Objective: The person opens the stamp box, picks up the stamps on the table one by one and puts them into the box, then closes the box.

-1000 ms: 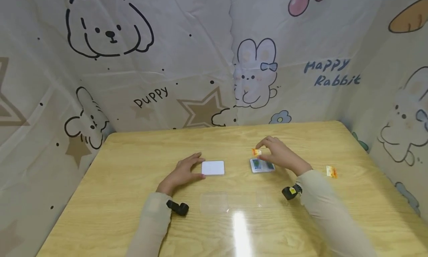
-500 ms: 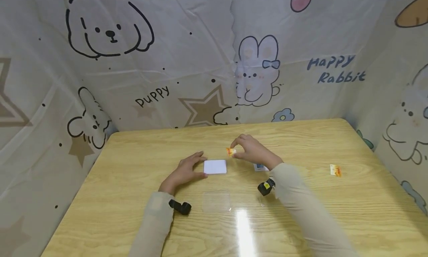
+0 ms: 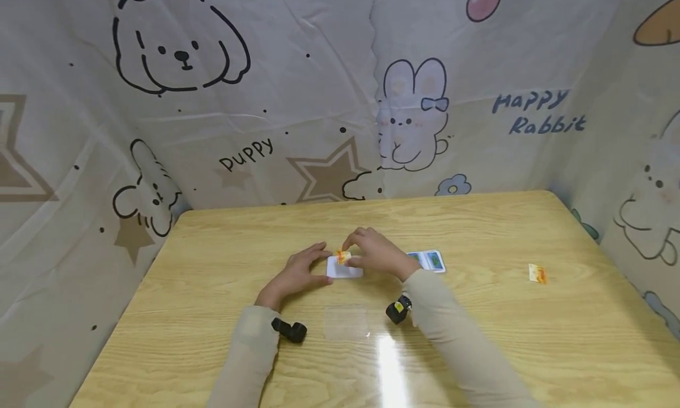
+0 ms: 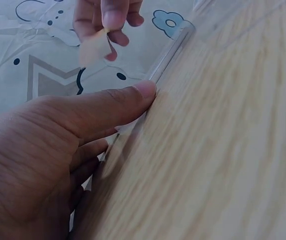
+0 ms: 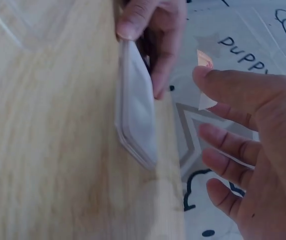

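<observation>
My left hand (image 3: 294,277) lies at the left end of a stack of white cards (image 3: 340,271), its thumb on the near edge and a finger at the far edge. The stack shows thin layers in the right wrist view, where the left thumb (image 5: 133,25) touches its end. My right hand (image 3: 378,254) pinches a small orange-and-white piece with a zigzag edge (image 3: 342,257) between thumb and fingers, just above the stack's far side. That piece (image 5: 207,100) looks like a thin packet in the right wrist view. Its other face is hidden.
Picture cards in blue and green (image 3: 435,260) lie right of the right hand, partly covered by it. A second orange-and-white piece (image 3: 538,273) lies farther right. A clear plastic case (image 3: 345,323) sits nearer the person. A printed curtain (image 3: 255,89) hangs behind the table.
My right hand has carried the small orange-and-white piece leftward from over the picture cards to above the white stack. The left hand has stayed at the stack's left end.
</observation>
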Demonstrator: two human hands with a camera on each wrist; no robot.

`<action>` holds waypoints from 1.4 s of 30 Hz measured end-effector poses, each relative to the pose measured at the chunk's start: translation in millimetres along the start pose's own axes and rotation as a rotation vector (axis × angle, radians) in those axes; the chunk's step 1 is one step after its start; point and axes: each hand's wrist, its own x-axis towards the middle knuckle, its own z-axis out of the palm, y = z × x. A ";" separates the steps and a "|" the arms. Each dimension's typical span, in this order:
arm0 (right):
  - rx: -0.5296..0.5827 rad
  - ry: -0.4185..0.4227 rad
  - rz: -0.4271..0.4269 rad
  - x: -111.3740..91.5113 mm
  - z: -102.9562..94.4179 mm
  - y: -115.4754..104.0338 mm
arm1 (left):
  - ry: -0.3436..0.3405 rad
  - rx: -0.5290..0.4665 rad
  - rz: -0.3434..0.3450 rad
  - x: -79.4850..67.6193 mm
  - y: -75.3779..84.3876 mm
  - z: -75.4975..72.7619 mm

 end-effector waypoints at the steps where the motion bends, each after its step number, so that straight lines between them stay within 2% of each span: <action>1: -0.014 -0.005 -0.001 0.8 2.1 -1.3 | -0.003 -0.002 -0.001 -0.2 0.1 0.3; 10: -0.099 -0.027 0.025 8.6 16.6 -6.7 | -0.009 0.013 0.004 -0.4 -0.6 0.6; 20: -0.134 -0.047 0.091 11.3 23.2 -7.3 | -0.010 0.027 0.000 2.0 -2.8 -0.3; 27: -0.139 -0.045 0.076 11.2 25.8 -8.5 | -0.018 0.009 -0.016 0.6 -3.2 -0.4; 35: -0.152 -0.052 0.069 6.5 21.9 -6.8 | 0.002 -0.005 0.009 0.6 -1.6 -0.3; 42: -0.087 -0.061 0.065 -7.3 1.6 -3.6 | -0.008 0.008 -0.006 2.3 -0.9 0.5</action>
